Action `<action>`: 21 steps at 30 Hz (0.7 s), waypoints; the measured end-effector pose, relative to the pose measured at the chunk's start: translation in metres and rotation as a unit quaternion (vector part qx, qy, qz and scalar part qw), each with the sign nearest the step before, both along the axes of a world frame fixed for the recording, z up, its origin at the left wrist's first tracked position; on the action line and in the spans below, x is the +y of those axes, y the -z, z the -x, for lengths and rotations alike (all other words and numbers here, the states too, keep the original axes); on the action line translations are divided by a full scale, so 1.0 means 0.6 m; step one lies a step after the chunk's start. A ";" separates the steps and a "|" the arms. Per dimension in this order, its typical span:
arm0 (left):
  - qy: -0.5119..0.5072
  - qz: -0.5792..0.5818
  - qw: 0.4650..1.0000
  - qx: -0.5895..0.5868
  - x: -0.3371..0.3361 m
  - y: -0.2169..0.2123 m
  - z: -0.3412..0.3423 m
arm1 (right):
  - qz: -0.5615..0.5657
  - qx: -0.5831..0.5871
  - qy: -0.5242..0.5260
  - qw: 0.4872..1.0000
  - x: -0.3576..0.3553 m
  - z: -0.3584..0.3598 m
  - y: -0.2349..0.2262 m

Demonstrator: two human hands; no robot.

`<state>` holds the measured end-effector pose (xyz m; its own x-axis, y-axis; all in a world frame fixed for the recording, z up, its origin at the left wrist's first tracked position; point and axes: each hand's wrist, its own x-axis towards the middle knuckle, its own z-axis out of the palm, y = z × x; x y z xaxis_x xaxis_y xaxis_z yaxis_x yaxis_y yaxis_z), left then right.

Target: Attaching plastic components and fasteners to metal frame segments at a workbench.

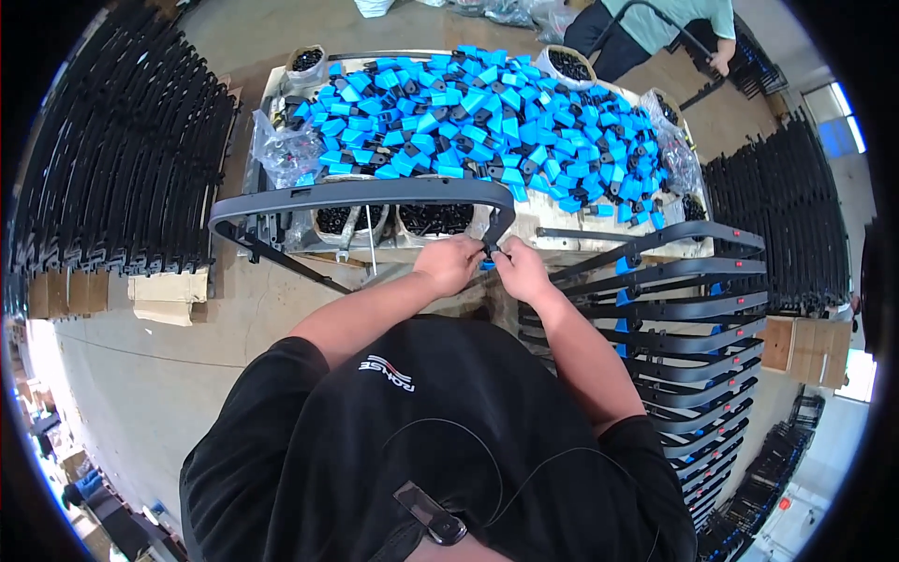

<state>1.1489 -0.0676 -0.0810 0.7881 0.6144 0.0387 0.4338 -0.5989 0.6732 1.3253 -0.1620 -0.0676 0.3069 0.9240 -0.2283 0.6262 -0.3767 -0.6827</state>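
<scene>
Head-worn fisheye, facing steeply down, close over torso, worktable ahead

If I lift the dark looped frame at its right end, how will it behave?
Probably stiff: the dark looped frame has smooth, unkinked bends. May swing or tip: it extends far left of the left hand.

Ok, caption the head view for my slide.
Left hand and right hand hold one end of a dark frame before a table heaped with blue parts.
</scene>
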 end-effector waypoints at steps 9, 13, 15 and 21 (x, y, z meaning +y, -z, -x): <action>0.065 0.083 0.989 -0.102 -0.023 -0.104 0.071 | -0.019 0.710 0.230 0.665 -0.049 0.095 -0.034; 0.063 0.021 0.997 0.041 -0.040 -0.137 0.080 | -0.022 0.657 0.226 0.719 -0.042 0.120 -0.037; 0.067 0.007 0.996 0.050 -0.044 -0.139 0.085 | -0.005 0.646 0.224 0.729 -0.042 0.126 -0.043; -0.001 0.077 0.997 0.006 -0.046 -0.106 0.089 | 0.062 0.655 0.200 0.726 -0.044 0.117 -0.098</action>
<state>1.0958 -0.0954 -0.0171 0.7868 0.6137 -0.0663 0.4436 -0.4875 0.7520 1.2551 -0.1885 -0.0088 -0.0115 0.7682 -0.6401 -0.7058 -0.4597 -0.5390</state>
